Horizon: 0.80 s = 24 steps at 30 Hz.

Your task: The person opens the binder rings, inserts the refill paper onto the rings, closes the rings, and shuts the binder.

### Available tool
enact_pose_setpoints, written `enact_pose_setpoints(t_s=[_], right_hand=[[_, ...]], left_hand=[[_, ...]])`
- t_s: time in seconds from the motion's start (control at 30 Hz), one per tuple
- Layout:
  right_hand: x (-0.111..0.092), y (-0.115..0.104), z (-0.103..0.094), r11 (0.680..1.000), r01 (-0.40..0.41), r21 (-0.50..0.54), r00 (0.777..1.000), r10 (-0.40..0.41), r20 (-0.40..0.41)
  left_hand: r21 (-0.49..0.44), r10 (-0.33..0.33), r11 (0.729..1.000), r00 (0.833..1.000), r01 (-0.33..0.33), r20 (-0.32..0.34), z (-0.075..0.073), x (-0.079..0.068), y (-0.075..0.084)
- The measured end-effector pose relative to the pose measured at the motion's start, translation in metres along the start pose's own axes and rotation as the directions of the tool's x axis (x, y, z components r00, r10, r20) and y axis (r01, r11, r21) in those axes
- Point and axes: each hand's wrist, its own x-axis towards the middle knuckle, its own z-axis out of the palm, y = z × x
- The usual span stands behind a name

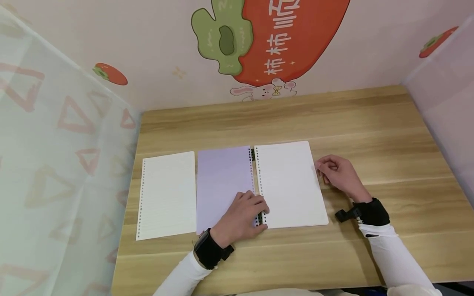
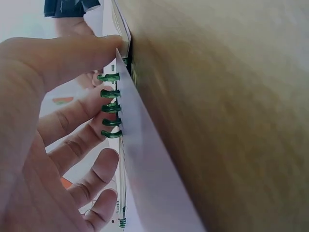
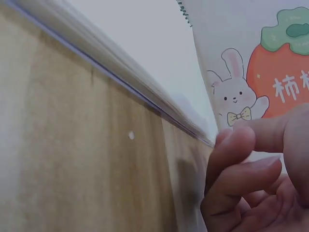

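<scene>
A ring notebook lies spread, its purple cover (image 1: 224,176) on the left and a stack of white pages (image 1: 290,185) on the right. Green binder rings (image 2: 111,108) join the two sides. My left hand (image 1: 242,216) rests across the lower end of the binding. Its thumb is at the bottom edge, and the other fingers reach over the rings. At the right edge of the pages is my right hand (image 1: 338,172), with curled fingers and its thumb and index fingertips close together at the paper. I cannot tell whether a page is pinched between them.
A loose lined sheet (image 1: 168,195) with punched holes along its left side lies left of the cover. All of this is on a wooden table (image 1: 281,263). A wall (image 1: 155,37) with cartoon prints stands behind, with a pale curtain-like panel (image 1: 48,164) on the left.
</scene>
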Motion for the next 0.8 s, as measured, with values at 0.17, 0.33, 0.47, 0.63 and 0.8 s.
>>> enact_pose_setpoints(t_s=[0.17,0.33,0.47,0.63,0.8], right_hand=[[0.008,-0.009,0.007,0.991,0.088,-0.098,0.991,-0.097,-0.087],[0.021,-0.03,0.023,0.961,0.2,-0.189,0.975,-0.215,-0.058],[0.035,-0.049,0.042,0.934,0.278,-0.226,0.958,-0.286,-0.001],[0.051,-0.078,0.071,0.905,0.367,-0.214,0.93,-0.362,0.064],[0.054,-0.095,0.108,0.884,0.455,-0.111,0.883,-0.432,0.181]], left_hand=[[-0.001,-0.005,1.0,1.0,0.005,0.01,0.001,0.0,0.001],[-0.066,-0.041,0.997,0.998,0.043,0.037,0.001,-0.003,-0.003],[-0.131,-0.109,0.986,0.994,0.105,-0.018,-0.003,-0.009,-0.015],[-0.193,-0.235,0.961,0.953,0.198,-0.19,-0.017,-0.023,-0.042],[-0.221,-0.372,0.925,0.856,0.309,-0.359,-0.031,-0.049,-0.071]])
